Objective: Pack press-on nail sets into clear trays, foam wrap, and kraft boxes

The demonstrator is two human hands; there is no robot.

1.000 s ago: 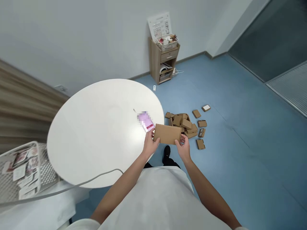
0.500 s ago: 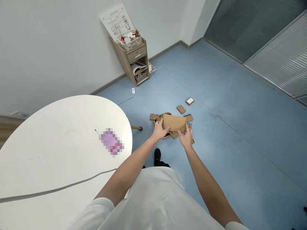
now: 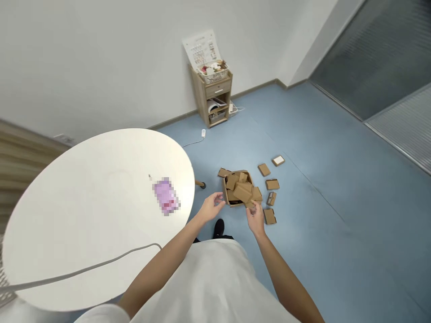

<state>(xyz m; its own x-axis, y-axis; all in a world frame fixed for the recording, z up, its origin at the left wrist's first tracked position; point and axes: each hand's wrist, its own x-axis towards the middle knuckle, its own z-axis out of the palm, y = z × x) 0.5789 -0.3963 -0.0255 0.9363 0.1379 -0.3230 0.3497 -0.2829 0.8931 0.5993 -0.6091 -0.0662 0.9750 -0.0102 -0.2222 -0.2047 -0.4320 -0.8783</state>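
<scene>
An open cardboard carton (image 3: 225,192) stands on the floor in front of me, heaped with several small brown cardboard boxes. The uppermost box (image 3: 243,192) lies tilted across the heap. My left hand (image 3: 213,206) hovers just left of the carton, its fingers apart and holding nothing. At the carton's near right corner is my right hand (image 3: 255,218), fingers slightly bent and spread, close to the boxes there. Whether its fingertips touch a box I cannot tell.
Several small boxes lie right of the carton, among them a box with a white face (image 3: 278,160). A round white table (image 3: 101,188) with a blurred purple item (image 3: 166,196) and a grey cable (image 3: 101,267) is at left. A wooden cabinet (image 3: 202,96) stands against the wall.
Both hands have let go of the brown box they held between them and moved apart. The filled carton now shows. The view has shifted, so the cabinet appears further right.
</scene>
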